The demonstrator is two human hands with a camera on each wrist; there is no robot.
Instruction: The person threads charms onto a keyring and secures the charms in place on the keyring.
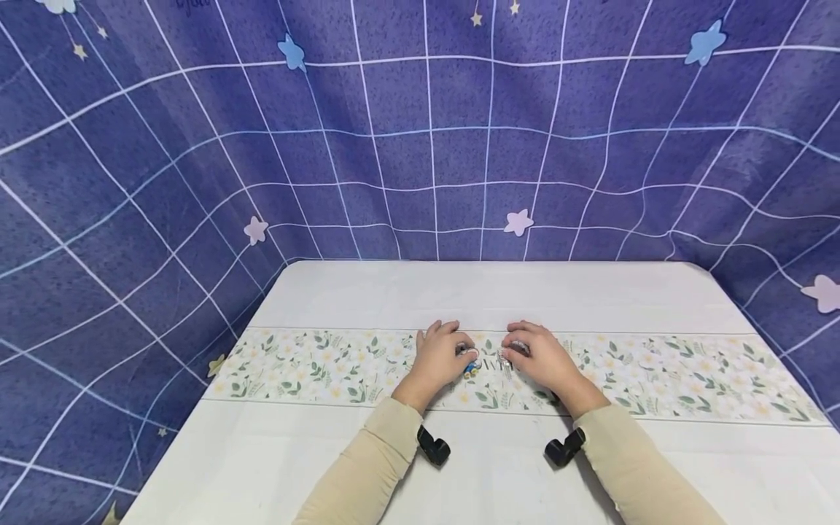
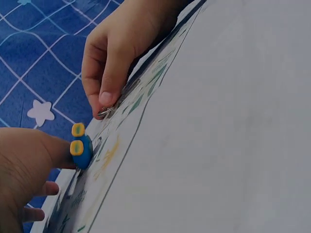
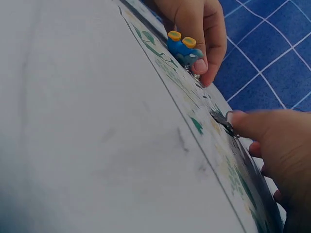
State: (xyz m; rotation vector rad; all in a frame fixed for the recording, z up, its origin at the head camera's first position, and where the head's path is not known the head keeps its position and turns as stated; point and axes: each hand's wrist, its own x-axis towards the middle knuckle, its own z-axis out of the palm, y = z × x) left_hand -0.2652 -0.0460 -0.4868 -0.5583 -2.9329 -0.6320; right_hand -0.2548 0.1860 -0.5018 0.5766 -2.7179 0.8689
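Plainly, left hand [image 1: 438,359] in pinch on blue figurine [image 3: 181,47], right hand [image 1: 543,357] on metal piece [image 3: 223,121].

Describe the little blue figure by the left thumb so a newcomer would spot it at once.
Find the white tabletop, then the floral band running across it. Near the band's middle, the small blue figure is at the thumb of the left hand. Its bright blue body and two yellow, foot-like ends set it apart from the dull metal pieces close by.
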